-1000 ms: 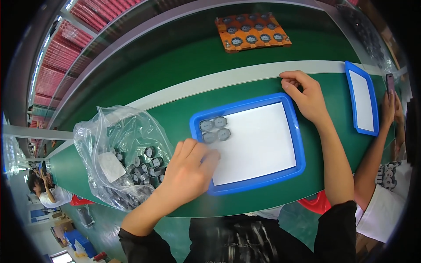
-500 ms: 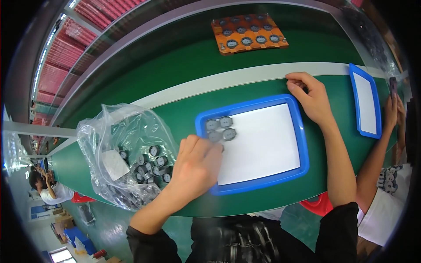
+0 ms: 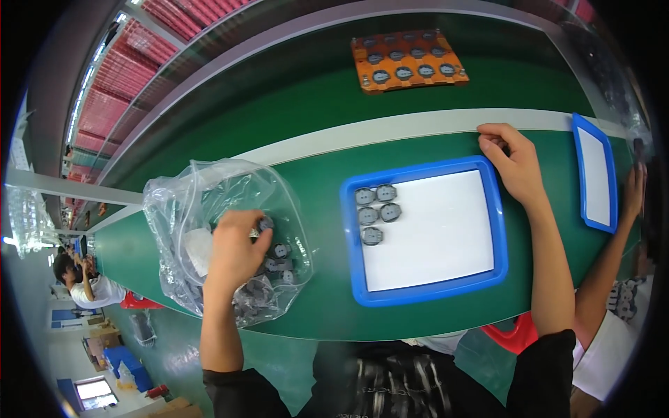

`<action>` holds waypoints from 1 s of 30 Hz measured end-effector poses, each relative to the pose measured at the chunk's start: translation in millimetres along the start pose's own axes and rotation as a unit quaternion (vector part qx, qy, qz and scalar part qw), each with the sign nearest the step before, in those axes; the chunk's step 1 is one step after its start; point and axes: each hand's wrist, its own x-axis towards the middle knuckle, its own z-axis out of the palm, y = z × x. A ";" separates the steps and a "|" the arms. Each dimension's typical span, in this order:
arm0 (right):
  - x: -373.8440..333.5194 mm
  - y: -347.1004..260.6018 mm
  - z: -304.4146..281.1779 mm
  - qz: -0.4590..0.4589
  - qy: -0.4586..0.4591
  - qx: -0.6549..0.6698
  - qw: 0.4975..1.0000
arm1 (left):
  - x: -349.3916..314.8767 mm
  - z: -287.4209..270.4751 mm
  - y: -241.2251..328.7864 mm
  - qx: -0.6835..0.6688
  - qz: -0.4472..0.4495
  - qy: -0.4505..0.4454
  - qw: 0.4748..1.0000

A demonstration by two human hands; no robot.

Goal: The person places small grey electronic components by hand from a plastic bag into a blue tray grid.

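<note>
My left hand (image 3: 235, 245) is over the clear plastic bag (image 3: 171, 268), its thumb and fingers closed on a small round grey part (image 3: 265, 223). More of these dark grey parts (image 3: 280, 265) lie loose in the bag, some hidden behind my hand. To the right sits a blue-rimmed tray (image 3: 432, 298) with a white sheet (image 3: 435, 240) in it. Several of the same parts (image 3: 372, 235) stand in two short columns at its left side. Loosely curled, my right hand (image 3: 514, 157) rests beyond the tray's far right corner, with nothing visible in it.
An orange plate (image 3: 411, 66) with rows of round grey parts lies on the far green surface, beyond a pale strip (image 3: 334, 139). At the right, a co-worker's arm (image 3: 606, 251) is beside a second blue tray (image 3: 582, 174). Another person (image 3: 90, 285) sits far left.
My left hand has moved left from the tray to the bag. A part now shows in the tray where my hand was. My right hand stays by the tray's corner; the whole view has shifted slightly.
</note>
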 end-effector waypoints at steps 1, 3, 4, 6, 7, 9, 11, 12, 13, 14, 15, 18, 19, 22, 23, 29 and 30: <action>0.3 0.0 -0.5 0.001 -0.001 0.012 1.000 | -0.4 -3.0 7.2 -0.015 0.020 0.062 0.998; 0.5 -1.5 -1.3 0.009 0.002 0.006 1.000 | -3.1 -10.8 29.8 -0.037 0.044 0.121 0.991; -0.1 -0.8 -2.1 0.007 0.000 0.006 1.000 | -7.1 -12.7 52.1 -0.033 0.130 0.093 0.987; -3.6 2.9 -6.4 0.008 -0.001 0.011 1.000 | -9.9 7.4 83.6 -0.045 0.287 0.052 0.955; -2.4 0.2 -6.1 0.005 -0.002 0.011 1.000 | -13.9 14.7 96.1 -0.054 0.352 0.043 0.934; -2.4 -0.6 -6.2 0.010 -0.001 0.016 1.000 | -20.1 29.5 108.9 -0.055 0.347 0.026 0.936; -1.9 -0.1 -7.3 0.006 -0.004 0.015 1.000 | -19.9 45.1 110.7 -0.008 0.342 0.023 0.939; -2.4 0.6 -8.8 0.005 -0.006 0.014 1.000 | -19.8 47.4 112.0 -0.010 0.337 0.026 0.941; -2.4 0.2 -10.5 0.008 -0.003 0.013 1.000 | -19.2 47.8 113.6 -0.011 0.340 0.025 0.940; -2.0 -0.7 -12.1 0.012 -0.007 0.011 1.000 | -18.5 47.4 114.9 -0.009 0.337 0.036 0.941; -2.2 -0.5 -13.5 0.015 -0.011 0.009 1.000 | -17.9 47.3 115.7 -0.006 0.333 0.048 0.942; -3.3 3.9 -16.9 0.016 -0.007 0.008 1.000 | -13.3 51.0 115.2 0.010 0.353 0.051 0.934; -3.1 6.0 -16.8 0.017 -0.005 0.009 1.000 | -11.0 51.2 117.2 0.011 0.354 0.050 0.934; -3.6 10.0 -22.3 0.014 -0.003 0.015 1.000 | -6.1 51.4 126.9 0.001 0.361 0.067 0.930; -4.3 10.3 -26.1 0.018 -0.005 0.016 1.000 | -5.2 53.0 129.1 -0.006 0.367 0.056 0.928; -5.5 23.0 -65.9 0.014 -0.015 0.018 1.000 | -7.9 59.0 171.7 -0.009 0.354 0.047 0.934; -6.1 24.3 -70.5 0.011 -0.014 0.021 1.000 | -7.7 59.2 176.6 -0.005 0.352 0.048 0.935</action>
